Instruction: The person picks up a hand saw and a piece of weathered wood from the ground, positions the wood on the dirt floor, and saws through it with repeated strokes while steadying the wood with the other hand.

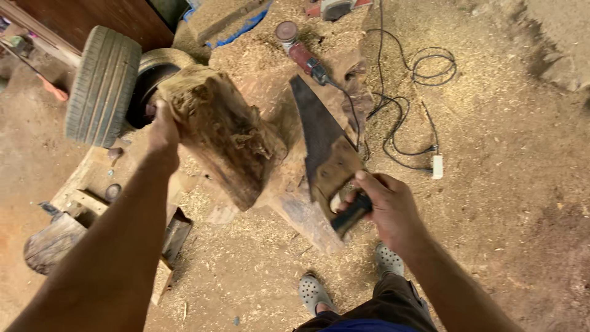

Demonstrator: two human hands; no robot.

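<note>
Holding a rough block (224,132) of old wood up by its far end, the left hand (163,129) has its fingers closed on it; the block is dark, cracked and splintery, tilted over a sawdust-covered stump (295,203). Just right of these fingers, the right hand (384,206) is clenched around the black handle of a saw (326,147), blade pointing away. This looks like the moment of positioning before a cut; the block seems to need steady support first. Beyond lie a grinder (301,52), cable (405,98) and tyre (101,86).
</note>
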